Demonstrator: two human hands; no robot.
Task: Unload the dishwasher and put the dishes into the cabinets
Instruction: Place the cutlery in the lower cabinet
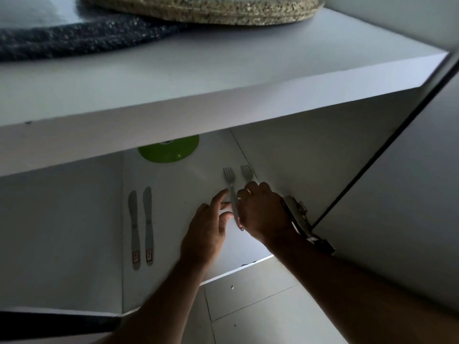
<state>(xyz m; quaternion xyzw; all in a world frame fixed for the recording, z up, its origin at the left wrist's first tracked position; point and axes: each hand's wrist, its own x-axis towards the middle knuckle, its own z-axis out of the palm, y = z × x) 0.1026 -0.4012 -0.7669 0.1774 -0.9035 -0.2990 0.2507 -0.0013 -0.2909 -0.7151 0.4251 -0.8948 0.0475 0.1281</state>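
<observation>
Both my hands reach into a low white cabinet shelf [188, 194]. Two metal forks lie side by side with tines pointing to the back: the left fork [229, 180] and the right fork [247, 173]. My right hand [260, 212] covers the right fork's handle with curled fingers and touches the left fork's handle. My left hand [207, 229] sits just left of the forks, fingers loosely spread, fingertips at the left fork's handle. Two table knives [141, 227] lie parallel on the shelf's left part.
A green plate [171, 150] lies at the back of the shelf, half hidden by the upper shelf board [198, 95]. Woven placemats [223, 11] and a dark mat [74, 38] lie on that board. A door hinge [300, 214] and the open door stand at right.
</observation>
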